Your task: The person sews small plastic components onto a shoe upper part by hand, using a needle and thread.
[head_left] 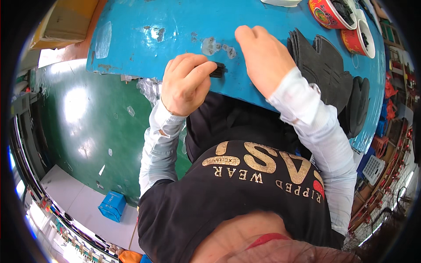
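Observation:
At the near edge of the blue table (144,55), my left hand (186,85) is closed with the fingers curled. A small bundle of thin black strips (218,70) sticks out from its fingertips, just above the tabletop. My right hand (265,59) is over the table to the right of it, thumb and fingers drawn together in a pinch. Whatever lies between those fingers, if anything, is hidden. Beside my right wrist lies a stack of flat dark grey cut pieces (322,65) with slits in them. More rounded dark pieces (359,105) overlap at its right.
Two red and white paper bowls (331,13) holding dark bits stand at the far right. A cardboard box (66,22) is at the far left. Clear plastic scraps (149,90) hang by the table edge above the green floor (83,118). A blue crate (112,206) sits lower left.

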A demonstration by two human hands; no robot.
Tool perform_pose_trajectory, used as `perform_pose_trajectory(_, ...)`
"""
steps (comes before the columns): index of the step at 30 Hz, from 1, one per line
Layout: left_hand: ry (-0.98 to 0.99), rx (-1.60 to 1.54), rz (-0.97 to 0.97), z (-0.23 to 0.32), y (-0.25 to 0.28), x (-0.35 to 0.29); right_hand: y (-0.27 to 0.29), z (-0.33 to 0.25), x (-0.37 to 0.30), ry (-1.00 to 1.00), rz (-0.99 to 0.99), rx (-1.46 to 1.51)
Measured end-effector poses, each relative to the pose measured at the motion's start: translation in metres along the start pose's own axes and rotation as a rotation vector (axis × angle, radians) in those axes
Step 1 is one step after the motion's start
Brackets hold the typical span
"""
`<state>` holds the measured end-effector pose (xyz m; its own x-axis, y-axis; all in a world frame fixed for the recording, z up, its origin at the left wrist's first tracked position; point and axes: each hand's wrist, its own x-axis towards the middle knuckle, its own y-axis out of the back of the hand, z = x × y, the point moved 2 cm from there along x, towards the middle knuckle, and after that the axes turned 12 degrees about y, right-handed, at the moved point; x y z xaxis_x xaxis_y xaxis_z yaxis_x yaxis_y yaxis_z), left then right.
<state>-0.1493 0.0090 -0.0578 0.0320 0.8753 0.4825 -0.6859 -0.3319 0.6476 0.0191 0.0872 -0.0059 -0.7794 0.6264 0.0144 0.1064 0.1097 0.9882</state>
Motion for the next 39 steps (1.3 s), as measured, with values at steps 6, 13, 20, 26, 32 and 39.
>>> perform_pose_trajectory(6, 0.110, -0.218, 0.219, 0.041, 0.012, 0.006, 0.037, -0.016, -0.054, -0.093, 0.387, 0.878)
perform_pose_trajectory(13, 0.344, -0.928, -0.211, 0.093, -0.032, 0.032, 0.049, 0.004, -0.108, -0.288, 0.668, 1.431)
perform_pose_trajectory(20, 0.472, -1.497, -0.496, 0.120, -0.064, 0.040, 0.042, 0.018, -0.145, -0.136, 0.847, 1.348)
perform_pose_trajectory(26, 0.281, -1.231, -0.488, 0.133, -0.076, 0.043, 0.036, 0.030, -0.169, -0.215, 0.819, 1.425)
perform_pose_trajectory(32, 0.019, -0.926, -0.483, 0.150, -0.076, 0.050, 0.026, 0.030, -0.194, -0.215, 0.772, 1.767)
perform_pose_trajectory(39, -0.224, -0.366, -0.307, 0.150, -0.076, 0.062, 0.034, 0.068, -0.198, -0.404, 0.769, 0.632)
